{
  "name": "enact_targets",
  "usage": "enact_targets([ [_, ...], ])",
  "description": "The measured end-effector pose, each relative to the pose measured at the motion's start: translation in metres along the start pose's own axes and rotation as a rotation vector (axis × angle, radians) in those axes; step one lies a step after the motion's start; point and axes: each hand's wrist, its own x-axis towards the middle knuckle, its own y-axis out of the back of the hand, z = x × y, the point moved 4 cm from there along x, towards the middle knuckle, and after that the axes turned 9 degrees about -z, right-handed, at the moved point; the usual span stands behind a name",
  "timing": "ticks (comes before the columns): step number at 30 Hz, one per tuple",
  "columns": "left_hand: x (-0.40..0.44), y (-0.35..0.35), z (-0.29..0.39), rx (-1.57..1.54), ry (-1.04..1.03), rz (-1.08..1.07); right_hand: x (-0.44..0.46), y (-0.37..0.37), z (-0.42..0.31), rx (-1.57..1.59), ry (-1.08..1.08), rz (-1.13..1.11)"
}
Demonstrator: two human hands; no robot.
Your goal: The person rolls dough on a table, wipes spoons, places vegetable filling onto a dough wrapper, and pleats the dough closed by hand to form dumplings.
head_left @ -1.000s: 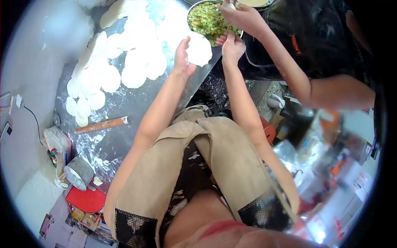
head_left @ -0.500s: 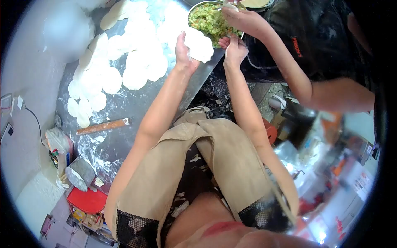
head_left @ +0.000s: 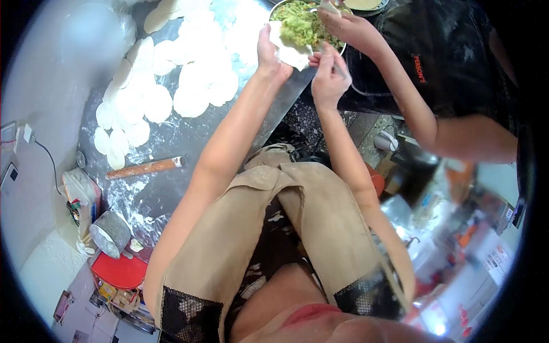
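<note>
My left hand (head_left: 273, 60) holds a floury dough wrapper (head_left: 293, 56) from below, thumb along its left side. On the wrapper sits a mound of green chopped filling (head_left: 297, 33), level in view with the rim of a metal bowl (head_left: 345, 48) that holds more of it. My right hand (head_left: 331, 80) is just right of the wrapper, fingers bent together near its edge. A pale, blurred strip shows by those fingers; what they grip is unclear.
Another person's hand (head_left: 357, 34) reaches over the bowl from the right with a piece of dough (head_left: 330, 8). Overlapping dough rounds (head_left: 157, 104) cover much of the metal table (head_left: 183, 140). A rolling pin (head_left: 146, 168) and a metal pot (head_left: 110, 233) lie nearer, at left.
Filling now lies on the wrapper, which was bare before. My left hand has moved right and up toward the bowl, and my right hand has turned its fingers upward beside the wrapper.
</note>
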Motion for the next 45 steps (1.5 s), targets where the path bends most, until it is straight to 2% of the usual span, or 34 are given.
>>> enact_targets([
  [1,0.003,-0.001,0.001,-0.017,-0.004,-0.020,-0.004,0.000,-0.011,-0.447,0.345,-0.078],
  [2,0.006,0.000,0.000,-0.018,-0.004,-0.020,-0.011,-0.003,-0.014,-0.736,0.568,-0.109],
  [6,0.007,-0.006,0.006,0.012,-0.028,0.029,-0.033,-0.009,0.005,-0.811,0.750,-0.331],
  [8,0.002,-0.005,0.008,0.038,0.026,0.111,-0.040,-0.010,0.000,-0.888,0.793,-0.336],
  [12,0.002,0.013,0.008,0.006,0.025,0.073,-0.038,-0.010,-0.015,-0.895,0.771,-0.322],
  [14,-0.004,0.009,0.007,0.014,0.031,0.086,-0.036,-0.014,-0.019,-0.883,0.825,-0.297],
  [15,-0.003,0.013,0.006,0.009,0.033,0.085,-0.035,-0.015,-0.015,-0.900,0.798,-0.359],
  [18,-0.006,0.011,0.013,-0.047,0.042,0.080,-0.037,-0.008,-0.029,-0.870,0.791,-0.340],
  [22,-0.021,0.013,0.027,-0.010,0.006,0.099,-0.015,0.014,-0.032,-1.018,0.673,-0.109],
  [24,-0.028,0.020,0.028,-0.008,0.016,0.135,-0.003,0.026,-0.027,-1.066,0.566,-0.057],
  [27,-0.034,0.028,0.028,-0.033,0.012,0.154,0.002,0.028,-0.022,-1.108,0.570,-0.030],
  [29,-0.040,0.025,0.026,-0.046,0.006,0.187,0.003,0.019,-0.020,-1.188,0.371,-0.064],
  [33,-0.047,0.020,0.023,-0.055,0.034,0.204,0.008,0.007,-0.001,-1.093,0.303,-0.040],
  [35,-0.046,0.023,0.022,-0.054,0.024,0.191,0.014,0.003,0.005,-0.993,0.163,-0.051],
  [36,-0.045,0.024,0.022,-0.052,0.013,0.174,0.014,0.000,0.007,-0.994,0.161,-0.052],
  [38,-0.044,0.026,0.020,-0.041,0.014,0.177,0.016,0.002,0.015,-0.829,0.013,0.030],
  [42,-0.043,0.027,0.017,-0.068,0.054,0.187,0.021,0.022,0.045,-0.168,-0.341,0.166],
  [43,-0.042,0.027,0.016,-0.066,0.054,0.188,0.021,0.023,0.042,-0.082,-0.401,0.190],
  [45,-0.037,0.028,0.014,-0.067,0.068,0.193,0.019,0.024,0.042,-0.048,-0.377,0.211],
])
